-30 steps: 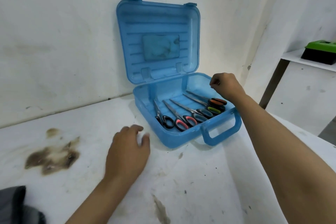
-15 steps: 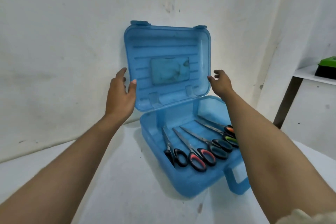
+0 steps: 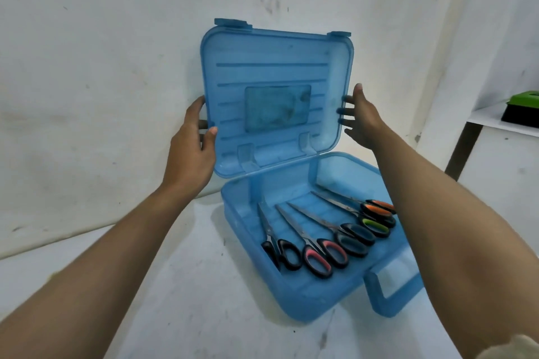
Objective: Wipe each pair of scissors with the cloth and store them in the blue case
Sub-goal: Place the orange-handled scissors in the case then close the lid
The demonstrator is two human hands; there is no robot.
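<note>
Both hands have come up off the table and case since a second ago and are now closing on the lid; half a second back they were only nearing its edges. The blue case (image 3: 294,297) is sitting open on the white table (image 3: 180,285), against the wall, lid (image 3: 277,96) standing nearly upright. Five pairs of scissors are lying in a row in the tray, blades pointing far-left, handles toward the near rim: black-handled scissors (image 3: 281,253) at left, then red-handled scissors (image 3: 323,256), dark-teal-handled scissors (image 3: 354,237), green-handled scissors (image 3: 376,226), orange-handled scissors (image 3: 379,208) at far right. The left hand (image 3: 191,151) is gripping the lid's left edge, thumb on the inner face, fingers wrapping behind. The right hand (image 3: 360,116) is at the lid's right edge with fingers spread and showing through the plastic behind it; whether it is gripping or just touching, cannot tell. No cloth in view. A green-and-black object (image 3: 522,109) is sitting on a white shelf (image 3: 501,122) far right.

Progress, judging: all visible scissors are already stowed, nothing left on the table in view, so wiping and storing look done. Only closing the lid and snapping the two latches (image 3: 233,23) appears left. Watch the handles near the rim for catching the lid.
</note>
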